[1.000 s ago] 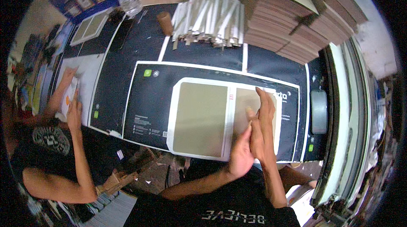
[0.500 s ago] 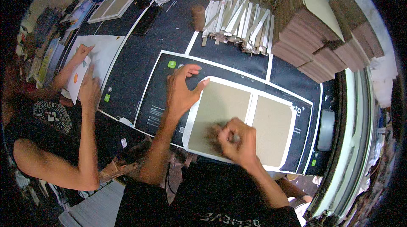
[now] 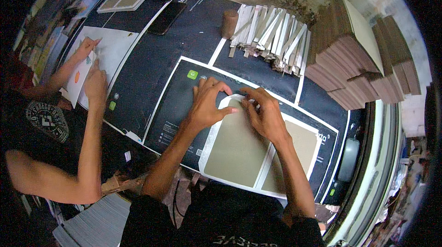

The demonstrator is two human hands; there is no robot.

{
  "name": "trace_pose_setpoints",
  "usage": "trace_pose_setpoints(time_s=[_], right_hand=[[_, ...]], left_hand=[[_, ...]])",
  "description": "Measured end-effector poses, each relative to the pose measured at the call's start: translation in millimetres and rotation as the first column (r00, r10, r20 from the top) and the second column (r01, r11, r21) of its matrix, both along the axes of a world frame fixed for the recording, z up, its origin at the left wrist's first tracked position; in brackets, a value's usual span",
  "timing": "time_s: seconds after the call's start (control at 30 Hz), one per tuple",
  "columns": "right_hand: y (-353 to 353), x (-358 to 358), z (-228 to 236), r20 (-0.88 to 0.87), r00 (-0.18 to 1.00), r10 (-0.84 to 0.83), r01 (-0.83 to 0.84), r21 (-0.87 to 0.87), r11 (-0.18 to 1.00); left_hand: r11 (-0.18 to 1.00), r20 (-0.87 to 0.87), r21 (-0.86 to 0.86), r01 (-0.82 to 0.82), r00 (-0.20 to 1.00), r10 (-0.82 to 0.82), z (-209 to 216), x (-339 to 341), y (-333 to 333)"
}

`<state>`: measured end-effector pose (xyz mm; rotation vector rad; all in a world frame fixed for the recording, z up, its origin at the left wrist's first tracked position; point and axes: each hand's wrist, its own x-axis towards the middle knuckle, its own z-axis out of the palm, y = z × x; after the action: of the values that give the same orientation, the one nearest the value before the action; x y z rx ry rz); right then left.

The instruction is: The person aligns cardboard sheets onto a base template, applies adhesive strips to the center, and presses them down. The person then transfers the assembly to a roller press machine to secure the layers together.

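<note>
The flat white paper sheet with two greenish-beige rectangular boards (image 3: 237,148) lies on the black surface with white lines (image 3: 152,58), in front of the person. The left hand (image 3: 209,104) is at its upper left corner; the thumb and forefinger stand apart, the thumb over the board. The right hand (image 3: 264,115) is beside it at the upper edge, fingers curled; whether this grip is clamped on the paper, one cannot tell. For such work at the edge, it seems better that the left thumb presses lightly against sliding, while the right fingers follow the margin evenly. Too much force could perhaps wrinkle the corner.
</note>
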<state>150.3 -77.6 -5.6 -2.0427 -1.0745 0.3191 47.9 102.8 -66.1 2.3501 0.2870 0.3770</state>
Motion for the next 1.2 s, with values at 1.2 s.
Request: trace_pose_setpoints(time_s=[1.2], right_hand=[[19.9,48.3,-10.6,0.225,0.899,0.375,-0.363,-0.091,0.927]], left_hand=[[0.976,0.057,-0.032,0.216,0.975,-0.214,-3.8,6.2,33.3]])
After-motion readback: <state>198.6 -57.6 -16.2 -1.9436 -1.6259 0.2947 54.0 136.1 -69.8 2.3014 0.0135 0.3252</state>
